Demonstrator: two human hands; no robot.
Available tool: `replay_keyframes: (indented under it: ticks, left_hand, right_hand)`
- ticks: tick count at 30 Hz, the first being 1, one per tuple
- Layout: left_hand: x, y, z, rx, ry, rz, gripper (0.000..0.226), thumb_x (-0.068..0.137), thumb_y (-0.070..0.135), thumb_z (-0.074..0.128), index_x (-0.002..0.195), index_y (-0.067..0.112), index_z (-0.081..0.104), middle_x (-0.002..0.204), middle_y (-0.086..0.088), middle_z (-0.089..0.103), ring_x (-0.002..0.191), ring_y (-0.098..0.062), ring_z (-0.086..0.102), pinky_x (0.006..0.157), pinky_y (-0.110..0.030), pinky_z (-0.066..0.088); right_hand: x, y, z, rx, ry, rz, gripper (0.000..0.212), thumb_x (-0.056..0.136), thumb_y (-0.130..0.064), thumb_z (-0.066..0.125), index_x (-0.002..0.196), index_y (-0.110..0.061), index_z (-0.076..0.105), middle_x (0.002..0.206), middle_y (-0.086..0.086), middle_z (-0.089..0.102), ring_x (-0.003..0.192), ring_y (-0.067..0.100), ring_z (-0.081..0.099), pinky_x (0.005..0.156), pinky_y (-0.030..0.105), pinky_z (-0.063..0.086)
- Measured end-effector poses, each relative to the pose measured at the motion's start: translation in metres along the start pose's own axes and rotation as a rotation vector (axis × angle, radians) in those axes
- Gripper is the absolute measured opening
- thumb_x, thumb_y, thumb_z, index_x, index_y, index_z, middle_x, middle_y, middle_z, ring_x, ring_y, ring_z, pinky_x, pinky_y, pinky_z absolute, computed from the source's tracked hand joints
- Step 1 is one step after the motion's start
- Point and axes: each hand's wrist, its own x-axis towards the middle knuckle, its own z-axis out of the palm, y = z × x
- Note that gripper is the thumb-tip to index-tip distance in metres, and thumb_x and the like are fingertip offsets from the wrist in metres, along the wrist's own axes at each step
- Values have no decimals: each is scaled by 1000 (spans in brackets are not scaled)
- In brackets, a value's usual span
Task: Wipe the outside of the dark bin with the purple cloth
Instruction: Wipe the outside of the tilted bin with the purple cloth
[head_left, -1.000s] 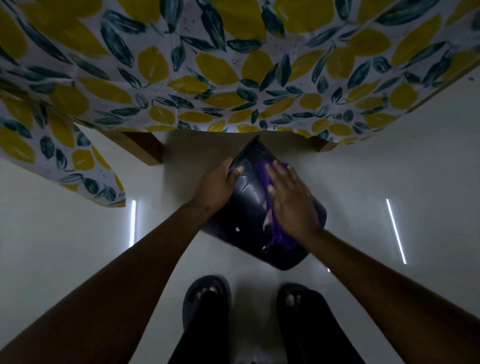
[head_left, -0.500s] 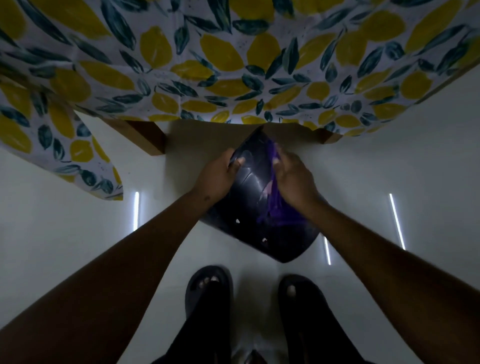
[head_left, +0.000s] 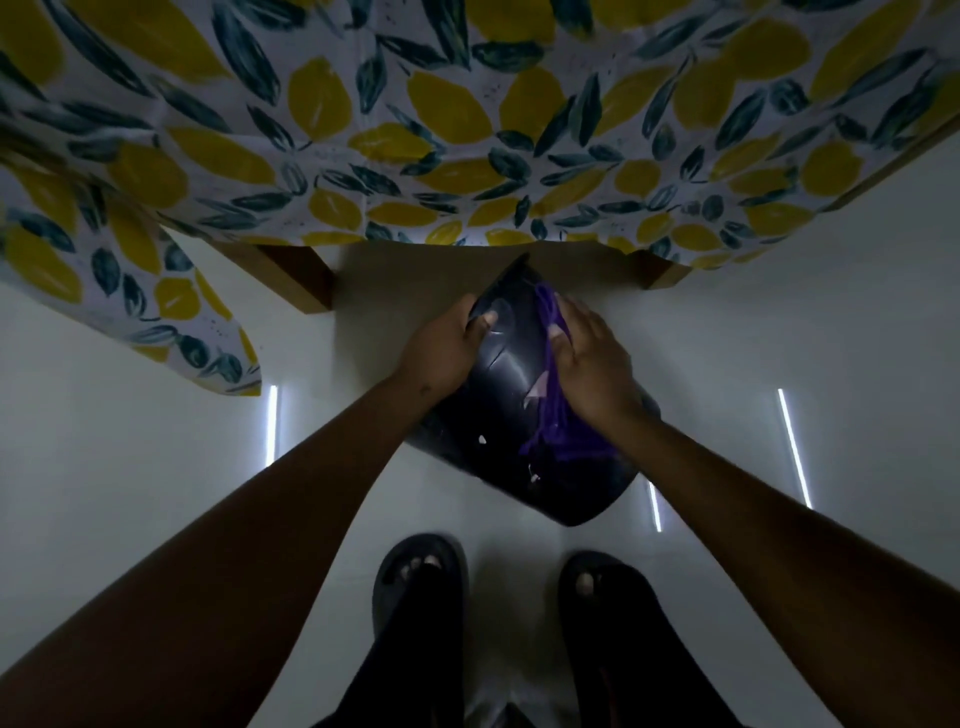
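Note:
The dark bin (head_left: 498, 415) is tilted on its side above the pale floor, its glossy outer wall facing me. My left hand (head_left: 444, 353) grips its upper left edge, thumb pressed on the wall. My right hand (head_left: 587, 369) presses the purple cloth (head_left: 553, 410) flat against the bin's right side, near the top. The cloth trails down from under my palm toward the bin's lower end.
A table with a lemon-and-leaf patterned tablecloth (head_left: 415, 130) overhangs just beyond the bin, with wooden legs (head_left: 296, 280) at left and right. My feet in dark sandals (head_left: 421, 582) stand right below the bin. Light strips reflect on the white floor (head_left: 130, 441).
My right hand slid the cloth up the bin's side toward its top end, then came slightly back down. The left hand kept its grip on the edge.

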Motion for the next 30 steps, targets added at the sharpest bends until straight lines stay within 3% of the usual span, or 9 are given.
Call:
replay_keyframes:
  ticks: [3,6,8,12,16,20,23,28,30]
  left_hand:
    - [4,2,0,18,-15,-18,37,98,36,41,123,10,49,120,-18,63,111,-35,58,82,-31,40]
    - [8,2,0,35,-5,-26,37,98,34,42,124,9,49,122,-20,62,112,-38,57,86,-35,43]
    - [8,0,-1,20,-3,-23,37,98,34,42,125,10,49,123,-19,62,113,-36,57,87,-34,43]
    - [7,1,-2,1,-16,-14,35,98,35,41,123,11,50,122,-17,63,111,-35,59,82,-31,41]
    - [11,9,-1,16,-51,-43,41,99,36,40,128,8,46,126,-21,59,114,-37,56,81,-31,39]
    - [14,5,0,13,-30,-60,39,99,34,41,126,7,47,123,-21,60,111,-37,57,77,-28,37]
    - [16,11,-1,0,-28,-66,43,99,32,41,131,4,46,129,-21,57,118,-35,54,86,-32,41]
    - [12,12,0,2,-30,-48,40,99,33,41,125,3,47,124,-22,59,114,-36,55,79,-28,34]
    - [11,11,1,-8,-38,-64,40,99,33,40,125,3,47,123,-22,59,113,-36,55,78,-27,32]
  right_hand:
    - [-30,2,2,-66,27,-1,53,100,-38,24,149,-20,31,155,5,33,144,26,27,115,39,23]
    - [-83,-11,13,-332,-23,-240,55,96,-36,29,150,-29,24,159,-1,25,146,30,18,114,47,20]
    - [-76,-11,12,-349,-51,-337,55,96,-37,31,150,-31,22,159,-3,23,147,29,16,114,47,21]
    - [-17,-8,3,-178,-21,-150,54,99,-42,20,150,-25,27,158,1,28,145,27,23,113,46,28]
    - [-9,5,-1,25,20,26,56,97,-40,24,148,-18,34,153,7,36,141,28,32,114,44,30]
    - [-83,-1,13,-351,-44,-281,54,97,-36,31,150,-31,24,159,-2,24,147,31,16,115,49,21]
    - [-75,-2,11,-399,-71,-419,54,97,-38,30,150,-33,23,160,-3,20,147,30,14,115,47,15]
    - [5,10,-5,47,-28,35,50,102,-38,29,148,-21,34,153,6,36,140,25,33,112,41,31]
    - [3,13,-4,76,-27,68,50,102,-37,32,149,-21,33,153,6,37,140,25,33,112,43,31]
